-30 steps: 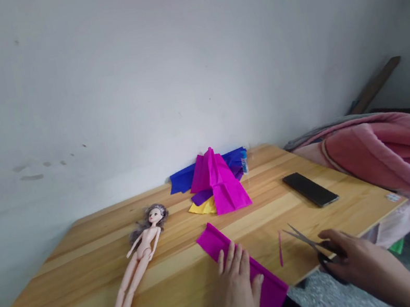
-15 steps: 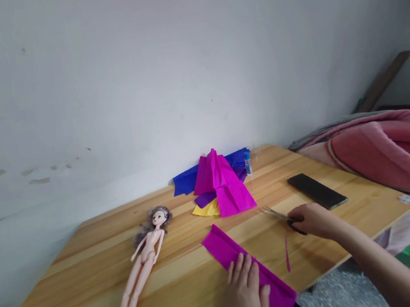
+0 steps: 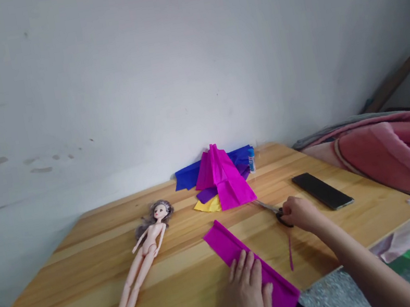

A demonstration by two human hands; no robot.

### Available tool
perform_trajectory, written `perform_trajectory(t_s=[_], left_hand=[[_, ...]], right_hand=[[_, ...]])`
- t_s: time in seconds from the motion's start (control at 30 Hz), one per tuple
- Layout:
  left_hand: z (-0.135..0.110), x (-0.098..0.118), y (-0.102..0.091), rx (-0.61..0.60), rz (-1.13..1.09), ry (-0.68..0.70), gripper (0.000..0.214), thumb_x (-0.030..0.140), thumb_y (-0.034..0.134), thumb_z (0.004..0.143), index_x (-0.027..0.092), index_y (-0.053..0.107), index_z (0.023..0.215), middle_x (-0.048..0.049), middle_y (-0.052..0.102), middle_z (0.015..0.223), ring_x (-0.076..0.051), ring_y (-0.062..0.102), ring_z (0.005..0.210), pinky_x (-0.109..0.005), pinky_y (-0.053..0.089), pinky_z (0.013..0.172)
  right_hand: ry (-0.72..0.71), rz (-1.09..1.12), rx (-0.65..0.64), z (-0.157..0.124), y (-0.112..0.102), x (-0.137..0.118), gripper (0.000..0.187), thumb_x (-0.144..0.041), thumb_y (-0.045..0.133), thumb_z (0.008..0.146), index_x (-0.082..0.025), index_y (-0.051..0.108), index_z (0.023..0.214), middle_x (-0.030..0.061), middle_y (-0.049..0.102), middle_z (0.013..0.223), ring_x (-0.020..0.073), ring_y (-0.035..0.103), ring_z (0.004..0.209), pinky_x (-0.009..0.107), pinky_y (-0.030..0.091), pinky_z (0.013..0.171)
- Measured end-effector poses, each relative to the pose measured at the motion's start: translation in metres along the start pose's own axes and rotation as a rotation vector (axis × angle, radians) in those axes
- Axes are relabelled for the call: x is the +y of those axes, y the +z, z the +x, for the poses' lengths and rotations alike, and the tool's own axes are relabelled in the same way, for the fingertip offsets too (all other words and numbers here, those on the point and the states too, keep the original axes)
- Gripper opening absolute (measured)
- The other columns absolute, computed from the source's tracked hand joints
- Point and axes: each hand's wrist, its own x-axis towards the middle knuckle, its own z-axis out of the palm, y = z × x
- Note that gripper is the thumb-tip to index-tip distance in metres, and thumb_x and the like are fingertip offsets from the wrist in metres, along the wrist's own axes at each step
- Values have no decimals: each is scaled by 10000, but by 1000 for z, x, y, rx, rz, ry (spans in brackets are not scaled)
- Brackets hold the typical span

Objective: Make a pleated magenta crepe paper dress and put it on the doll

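Note:
My left hand (image 3: 247,294) lies flat, fingers stretched out, on a folded magenta strip of crepe paper (image 3: 220,239) that runs diagonally to the table's front edge. My right hand (image 3: 299,215) is closed on the black handles of a pair of scissors (image 3: 268,207). Their blades point toward the back left, tips by the pleated magenta paper (image 3: 230,186). A thin magenta scrap (image 3: 290,255) lies just below the scissors. Left of the strip, an undressed doll (image 3: 147,253) with grey hair rests on its back.
Behind the pleated piece are blue paper (image 3: 185,178), purple paper (image 3: 207,195) and yellow paper (image 3: 208,205). A glue stick (image 3: 251,161) stands upright beside them. A black phone (image 3: 322,190) lies at the right of the wooden table (image 3: 88,258). Pink bedding (image 3: 396,157) is beyond the right edge.
My right hand has moved the scissors a little to the left and away from me, toward the pleated paper. My left hand stays on the strip. The view has shifted slightly.

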Motion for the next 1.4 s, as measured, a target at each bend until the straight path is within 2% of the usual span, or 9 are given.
perform_trajectory(t_s=[0.2,0.3,0.4,0.7,0.93,1.03,1.13,1.23,1.4], left_hand=[[-2,-1,5,7,-17,-19,403,361,467,875,204,542,1239,-36,515,1334,-247,484,1221,-430,460,997],[-3,-1,8,2,-23,-32,392,352,477,869,210,553,1226,-36,517,1332,-250,491,1214,-438,453,1002],[-2,-1,8,3,-20,-41,394,356,483,865,211,556,1223,-34,528,1322,-246,502,1203,-434,450,1007],[-3,-1,9,13,-17,-38,387,362,489,862,210,563,1210,-34,543,1308,-247,505,1199,-433,453,1005],[0,1,3,-29,-18,-39,387,347,457,880,198,552,1224,-36,523,1326,-246,493,1212,-429,450,1008],[-2,0,2,-53,-18,-53,431,383,456,880,197,518,1264,-34,482,1362,-248,450,1250,-426,440,1021],[-6,-1,2,-50,-4,-52,502,412,422,895,187,426,1344,-48,384,1427,-257,369,1304,-439,418,1037],[-3,-3,-1,-75,4,-74,494,386,349,926,172,384,1370,-59,355,1444,-247,334,1325,-454,393,1053],[24,-19,-19,-159,23,-169,474,346,345,915,169,425,1347,-57,368,1441,-240,288,1349,-478,279,1113]], right_hand=[[-108,37,98,-17,-7,-18,173,-220,537,765,-191,707,786,61,670,835,198,580,876,252,391,720],[-387,172,52,-39,4,-42,173,-201,549,785,-186,697,872,62,666,886,191,572,899,259,396,781],[-599,189,-65,-54,18,-61,176,-207,511,839,-180,668,762,39,636,795,153,567,795,229,393,721],[-701,48,-86,-59,22,-72,223,-190,446,884,-163,638,774,51,625,848,156,555,828,240,390,735],[-614,63,-9,-61,21,-65,205,-125,416,846,-156,605,774,63,619,863,170,554,862,261,392,774],[-552,74,-46,-82,10,-35,199,-102,427,795,-175,612,777,61,641,903,183,568,909,268,393,795],[-309,-13,-188,-114,-10,4,203,-91,451,710,-206,613,672,30,669,731,183,619,726,263,393,650],[-182,-62,-179,-135,-25,26,230,-135,428,758,-229,635,722,26,677,692,192,635,673,274,393,603],[-348,119,-82,-130,-8,11,334,-208,432,810,-263,642,1064,51,643,1142,208,604,1023,298,450,867]])
